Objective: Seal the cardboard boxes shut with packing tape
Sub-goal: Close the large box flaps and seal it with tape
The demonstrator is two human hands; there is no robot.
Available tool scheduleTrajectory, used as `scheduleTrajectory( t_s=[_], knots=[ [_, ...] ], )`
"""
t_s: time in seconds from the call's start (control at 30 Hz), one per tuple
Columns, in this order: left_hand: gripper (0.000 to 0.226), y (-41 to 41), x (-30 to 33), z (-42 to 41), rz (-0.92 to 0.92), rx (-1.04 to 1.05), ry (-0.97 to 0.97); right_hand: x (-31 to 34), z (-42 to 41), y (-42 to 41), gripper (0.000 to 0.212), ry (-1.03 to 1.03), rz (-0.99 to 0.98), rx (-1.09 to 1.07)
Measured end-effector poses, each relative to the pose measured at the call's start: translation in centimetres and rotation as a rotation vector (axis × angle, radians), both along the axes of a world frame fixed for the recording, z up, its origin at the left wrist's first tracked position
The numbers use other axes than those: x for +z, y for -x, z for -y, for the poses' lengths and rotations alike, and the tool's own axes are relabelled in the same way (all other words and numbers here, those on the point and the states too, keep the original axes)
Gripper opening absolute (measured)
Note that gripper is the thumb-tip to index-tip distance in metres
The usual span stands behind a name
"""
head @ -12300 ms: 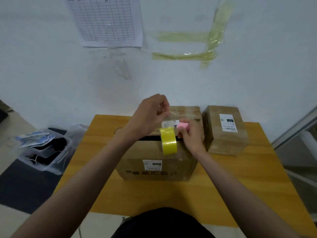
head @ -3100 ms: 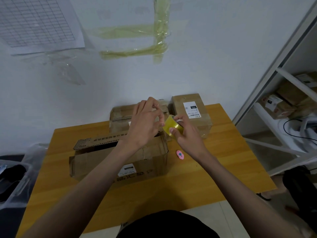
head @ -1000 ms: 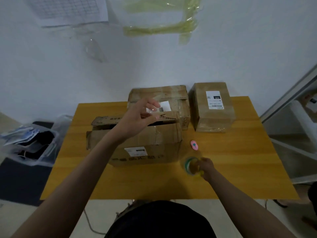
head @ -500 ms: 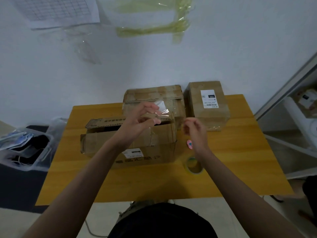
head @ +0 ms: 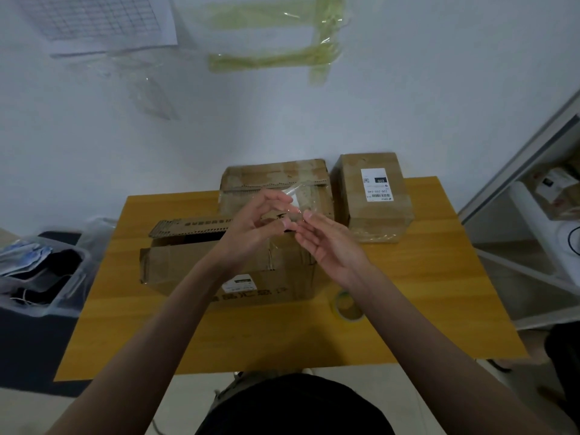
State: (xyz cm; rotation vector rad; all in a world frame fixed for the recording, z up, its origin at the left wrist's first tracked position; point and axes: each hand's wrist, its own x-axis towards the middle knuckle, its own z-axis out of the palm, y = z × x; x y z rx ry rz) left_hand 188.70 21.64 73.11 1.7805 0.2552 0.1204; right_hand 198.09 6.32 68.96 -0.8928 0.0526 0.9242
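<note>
Since setting the tape roll (head: pixel 347 306) on the surface (head: pixel 439 293) at five o'clock, our right hand (head: pixel 326 240) joins our left hand (head: pixel 254 227), which pinches a cut strip (head: pixel 296 200) above the open box (head: pixel 232 262); that one awaits sealing.

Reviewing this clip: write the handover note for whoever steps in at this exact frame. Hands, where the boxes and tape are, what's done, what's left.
Left hand: pinch grip on a cut strip of clear tape, held above the front box.
Right hand: open, fingers at the strip's other end, holding nothing firmly.
Tape roll: flat on the table, right of the front box.
Front box: top flap still raised at the left, not sealed.
Rear box shows tape across its top; labelled box stands closed at the right.
Left to do: press the strip over the front box seam, add more if needed.
</note>
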Motion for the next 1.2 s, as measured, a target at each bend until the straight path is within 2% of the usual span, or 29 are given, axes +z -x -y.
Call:
scheduleTrajectory(
  t_s=[0.2,0.33,0.47,0.5,0.63,0.73,0.8,0.93,1.13,1.2],
  knots=[
    [0.028,0.3,-0.1,-0.8,-0.007,-0.069,-0.045,0.0,-0.3,-0.1,0.024,0.097,0.062,-0.038],
    [0.024,0.4,0.4,-2.2,-0.097,-0.214,-0.137,0.1,-0.2,-0.5,0.012,0.323,0.23,-0.156],
    [0.024,-0.4,0.6,-4.7,-0.21,-0.307,-0.315,0.4,-1.1,-0.5,0.007,0.432,0.341,-0.162],
    [0.028,-0.6,0.5,-5.8,-0.239,-0.313,-0.385,0.4,-1.1,-0.8,0.007,0.441,0.336,-0.173],
    [0.085,0.8,-0.6,-11.2,-0.334,-0.209,-0.755,-0.2,0.9,-3.9,0.003,0.46,0.286,-0.317],
    [0.133,1.4,-3.3,-13.8,-0.457,-0.353,-1.083,-1.0,1.6,-4.7,0.005,0.398,0.28,-0.339],
    [0.148,0.9,-5.4,-14.3,-0.537,-0.457,-1.144,-1.5,0.9,-3.8,0.007,0.368,0.327,-0.289],
    [0.149,0.2,-7.3,-14.5,-0.61,-0.579,-1.174,-1.9,-0.5,-1.7,0.008,0.438,0.429,-0.254],
    [0.148,2.4,-9.0,-13.6,-0.442,-0.605,-1.371,-2.2,-2.4,-0.5,0.012,0.347,0.356,-0.283],
    [0.143,3.2,-9.6,-13.5,-0.367,-0.576,-1.381,-2.3,-3.3,0.0,0.011,0.334,0.343,-0.292]
  ],
)
